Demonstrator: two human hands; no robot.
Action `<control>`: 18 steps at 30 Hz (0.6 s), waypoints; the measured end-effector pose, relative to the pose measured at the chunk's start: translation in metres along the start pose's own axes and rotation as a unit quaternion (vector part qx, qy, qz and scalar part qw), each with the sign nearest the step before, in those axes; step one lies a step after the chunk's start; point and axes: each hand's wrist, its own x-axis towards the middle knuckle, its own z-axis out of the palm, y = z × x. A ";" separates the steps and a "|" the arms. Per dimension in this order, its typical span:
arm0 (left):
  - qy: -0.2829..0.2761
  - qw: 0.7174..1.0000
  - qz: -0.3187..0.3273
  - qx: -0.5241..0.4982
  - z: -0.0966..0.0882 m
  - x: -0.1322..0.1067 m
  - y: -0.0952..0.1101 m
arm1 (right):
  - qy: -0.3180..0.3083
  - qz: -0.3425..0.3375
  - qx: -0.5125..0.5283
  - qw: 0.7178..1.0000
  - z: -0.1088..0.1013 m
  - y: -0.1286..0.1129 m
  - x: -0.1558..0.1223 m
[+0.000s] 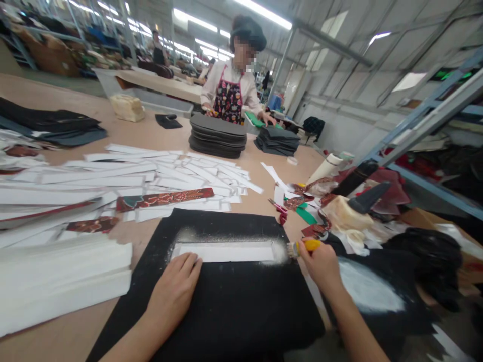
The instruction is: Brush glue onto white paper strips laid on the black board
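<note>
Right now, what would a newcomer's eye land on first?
The white strip on the black sheet: the left hand rests on its left end, the right hand holds a yellow-handled brush just past its right end. Then the scattered strips, beyond the sheet to the left.

We could pass over the flat black sheet (241, 306), lower centre; loose white strips (92, 178) crowd the left, stacked dark-grey panels (217, 140) stand upper centre, multicoloured, probably fabric scraps (306, 214) clutter the right.
</note>
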 end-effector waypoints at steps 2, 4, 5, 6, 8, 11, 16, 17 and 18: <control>-0.031 0.999 -0.029 0.012 -0.004 0.005 0.009 | -0.022 -0.045 0.038 0.998 0.001 -0.021 0.011; -0.076 0.995 -0.059 0.018 -0.008 0.009 0.019 | -0.090 -0.100 0.139 0.981 0.011 -0.062 0.019; -0.096 0.993 -0.068 0.017 -0.009 0.011 0.024 | -0.126 -0.135 0.185 0.965 0.018 -0.088 0.022; -0.112 0.991 -0.073 0.013 -0.010 0.012 0.028 | -0.156 -0.174 0.219 0.947 0.026 -0.114 0.024; -0.129 0.989 -0.072 0.004 -0.010 0.014 0.034 | -0.209 -0.246 0.258 0.910 0.044 -0.163 0.027; -0.133 0.989 -0.070 -0.006 -0.007 0.014 0.036 | -0.307 -0.347 0.234 0.855 0.064 -0.216 0.034; -0.142 0.986 -0.081 -0.045 -0.003 0.014 0.036 | -0.236 -0.447 0.112 0.856 0.068 -0.247 0.042; -0.142 0.985 -0.083 -0.049 -0.003 0.015 0.036 | -0.254 -0.459 0.106 0.845 0.067 -0.248 0.041; -0.141 0.985 -0.084 -0.051 -0.002 0.015 0.036 | -0.279 -0.463 0.094 0.836 0.065 -0.249 0.040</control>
